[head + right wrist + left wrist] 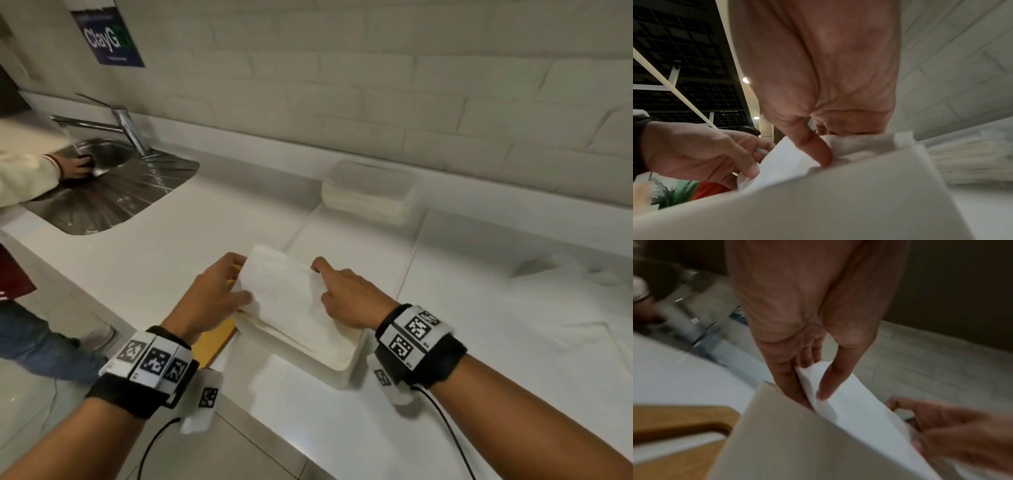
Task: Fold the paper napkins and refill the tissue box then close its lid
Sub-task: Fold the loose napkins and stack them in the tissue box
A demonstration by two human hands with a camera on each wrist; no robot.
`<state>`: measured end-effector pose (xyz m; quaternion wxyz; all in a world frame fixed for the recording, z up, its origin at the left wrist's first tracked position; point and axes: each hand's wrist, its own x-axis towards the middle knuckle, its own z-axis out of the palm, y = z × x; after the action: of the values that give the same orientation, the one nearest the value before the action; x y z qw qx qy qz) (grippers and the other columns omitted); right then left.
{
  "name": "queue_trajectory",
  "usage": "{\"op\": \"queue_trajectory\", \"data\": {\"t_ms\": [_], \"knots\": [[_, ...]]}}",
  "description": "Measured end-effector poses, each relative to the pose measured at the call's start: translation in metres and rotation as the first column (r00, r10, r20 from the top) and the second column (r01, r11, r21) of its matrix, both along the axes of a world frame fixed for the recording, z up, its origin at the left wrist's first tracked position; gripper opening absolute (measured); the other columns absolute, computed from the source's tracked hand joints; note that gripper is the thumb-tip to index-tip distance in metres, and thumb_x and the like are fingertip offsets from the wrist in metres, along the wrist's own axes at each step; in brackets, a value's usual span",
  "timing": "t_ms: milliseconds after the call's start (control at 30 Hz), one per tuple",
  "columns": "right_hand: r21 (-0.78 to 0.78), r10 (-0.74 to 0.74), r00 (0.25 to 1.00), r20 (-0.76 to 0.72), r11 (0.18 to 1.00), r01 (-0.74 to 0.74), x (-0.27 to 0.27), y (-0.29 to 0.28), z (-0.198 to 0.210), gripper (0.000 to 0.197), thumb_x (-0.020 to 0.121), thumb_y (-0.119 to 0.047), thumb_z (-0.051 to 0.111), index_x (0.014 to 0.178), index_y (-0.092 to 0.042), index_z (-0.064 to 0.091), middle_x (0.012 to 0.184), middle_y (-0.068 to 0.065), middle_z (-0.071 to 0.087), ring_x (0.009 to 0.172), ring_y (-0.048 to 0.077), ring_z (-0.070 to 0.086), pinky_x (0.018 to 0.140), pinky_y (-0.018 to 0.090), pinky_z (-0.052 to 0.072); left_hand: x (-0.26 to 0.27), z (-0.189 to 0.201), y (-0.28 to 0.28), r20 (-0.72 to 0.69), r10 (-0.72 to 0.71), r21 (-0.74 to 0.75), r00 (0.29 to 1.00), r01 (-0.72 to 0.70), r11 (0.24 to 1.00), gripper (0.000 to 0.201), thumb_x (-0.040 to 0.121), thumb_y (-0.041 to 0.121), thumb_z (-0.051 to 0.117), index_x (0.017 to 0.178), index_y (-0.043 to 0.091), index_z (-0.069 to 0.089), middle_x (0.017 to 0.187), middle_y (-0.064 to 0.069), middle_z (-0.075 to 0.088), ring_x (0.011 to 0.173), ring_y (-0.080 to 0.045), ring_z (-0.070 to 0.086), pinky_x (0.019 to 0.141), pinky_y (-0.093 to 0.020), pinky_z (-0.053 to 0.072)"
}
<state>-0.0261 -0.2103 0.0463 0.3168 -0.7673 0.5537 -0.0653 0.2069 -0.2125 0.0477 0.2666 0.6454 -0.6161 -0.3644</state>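
A folded white napkin (286, 291) lies tilted over the open white tissue box (337, 371) on the counter. My left hand (222, 286) pinches the napkin's left edge, thumb on top and fingers beneath; the left wrist view shows that pinch on the napkin (838, 386) just above the box wall (789, 443). My right hand (342, 294) pinches the right edge, its thumb pressing the napkin (789, 160) behind the box wall (838, 203). The wooden lid (214, 341) lies left of the box, also visible as a wooden lid (674, 420) in the left wrist view.
A stack of unfolded napkins (368, 195) lies behind the box by the tiled wall. More loose napkins (565, 308) lie on the right. A steel sink (113, 185) with a tap is far left, where another person's hand (77, 168) is washing. The counter's front edge runs close below.
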Motion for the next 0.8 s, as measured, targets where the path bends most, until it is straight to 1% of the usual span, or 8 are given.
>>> {"op": "queue_trajectory", "data": {"t_ms": [67, 200, 333, 467, 567, 667, 733, 800], "knots": [[0.022, 0.034, 0.998, -0.045, 0.999, -0.033, 0.006, 0.001, -0.002, 0.040, 0.097, -0.013, 0.038, 0.135, -0.021, 0.026, 0.099, 0.009, 0.053, 0.080, 0.028, 0.055, 0.066, 0.036, 0.043, 0.003, -0.001, -0.003, 0.242, -0.055, 0.005, 0.969, 0.056, 0.998, 0.047, 0.085, 0.003, 0.069, 0.124, 0.026, 0.054, 0.111, 0.000, 0.067, 0.101, -0.025, 0.066, 0.087, -0.046, 0.058], [0.092, 0.087, 0.979, -0.182, 0.993, -0.072, 0.016, 0.001, -0.011, 0.052, 0.099, -0.022, 0.038, 0.146, -0.019, 0.017, 0.105, 0.008, 0.054, 0.093, 0.029, 0.056, 0.081, 0.039, 0.048, -0.004, 0.004, -0.002, 0.453, -0.168, 0.026, 0.876, 0.175, 0.984, 0.063, 0.091, 0.011, 0.066, 0.147, 0.023, 0.039, 0.129, -0.005, 0.060, 0.108, -0.028, 0.061, 0.087, -0.034, 0.053], [-0.034, 0.124, 0.921, -0.369, 0.989, -0.147, 0.022, 0.007, -0.023, 0.063, 0.098, -0.025, 0.047, 0.151, -0.010, 0.016, 0.138, 0.011, 0.043, 0.117, 0.031, 0.052, 0.080, 0.036, 0.039, -0.013, 0.006, 0.010, 0.827, -0.108, -0.090, 0.551, 0.320, 0.943, 0.072, 0.093, 0.031, 0.064, 0.155, 0.021, 0.028, 0.135, -0.002, 0.058, 0.111, -0.025, 0.063, 0.080, -0.039, 0.059], [-0.215, 0.144, 0.940, -0.310, 0.952, -0.217, 0.020, 0.019, -0.024, 0.076, 0.092, -0.032, 0.060, 0.153, -0.018, 0.017, 0.143, 0.013, 0.033, 0.125, 0.030, 0.040, 0.092, 0.040, 0.041, -0.024, 0.006, 0.002, 0.813, -0.219, -0.035, 0.539, 0.421, 0.906, 0.056, 0.089, 0.048, 0.067, 0.139, 0.031, 0.046, 0.131, 0.008, 0.057, 0.106, -0.018, 0.063, 0.076, -0.029, 0.054], [-0.160, 0.234, 0.921, -0.310, 0.942, -0.294, 0.014, 0.018, -0.025, 0.076, 0.083, -0.041, 0.070, 0.147, -0.027, 0.031, 0.137, 0.009, 0.037, 0.122, 0.031, 0.040, 0.083, 0.040, 0.040, -0.030, -0.005, -0.015, 0.742, -0.434, 0.261, 0.510, 0.377, 0.889, 0.057, 0.078, 0.056, 0.075, 0.126, 0.036, 0.054, 0.126, 0.011, 0.056, 0.111, -0.015, 0.059, 0.087, -0.028, 0.050], [-0.082, 0.309, 0.899, -0.311, 0.933, -0.349, 0.006, 0.013, -0.024, 0.065, 0.081, -0.040, 0.073, 0.138, -0.024, 0.045, 0.131, 0.006, 0.043, 0.119, 0.030, 0.043, 0.077, 0.037, 0.036, -0.032, -0.010, -0.027, 0.757, -0.504, 0.367, 0.415, 0.368, 0.854, 0.058, 0.074, 0.057, 0.078, 0.124, 0.038, 0.055, 0.121, 0.013, 0.058, 0.107, -0.011, 0.058, 0.089, -0.028, 0.051], [-0.137, 0.306, 0.944, -0.126, 0.937, -0.322, -0.009, 0.016, -0.013, 0.059, 0.084, -0.036, 0.071, 0.137, -0.026, 0.048, 0.129, 0.004, 0.045, 0.118, 0.026, 0.045, 0.084, 0.039, 0.045, -0.034, -0.003, -0.032, 0.783, -0.499, 0.366, 0.372, 0.374, 0.852, 0.053, 0.075, 0.058, 0.076, 0.121, 0.044, 0.053, 0.119, 0.017, 0.058, 0.103, -0.008, 0.058, 0.090, -0.027, 0.052], [-0.210, 0.267, 0.959, 0.097, 0.947, -0.243, -0.034, 0.027, 0.002, 0.051, 0.088, -0.034, 0.067, 0.135, -0.028, 0.049, 0.128, 0.000, 0.048, 0.118, 0.020, 0.045, 0.093, 0.043, 0.047, -0.039, 0.014, -0.035, 0.781, -0.474, 0.334, 0.407, 0.370, 0.867, 0.043, 0.077, 0.062, 0.073, 0.111, 0.052, 0.049, 0.111, 0.022, 0.057, 0.097, -0.002, 0.056, 0.089, -0.025, 0.051]]}}
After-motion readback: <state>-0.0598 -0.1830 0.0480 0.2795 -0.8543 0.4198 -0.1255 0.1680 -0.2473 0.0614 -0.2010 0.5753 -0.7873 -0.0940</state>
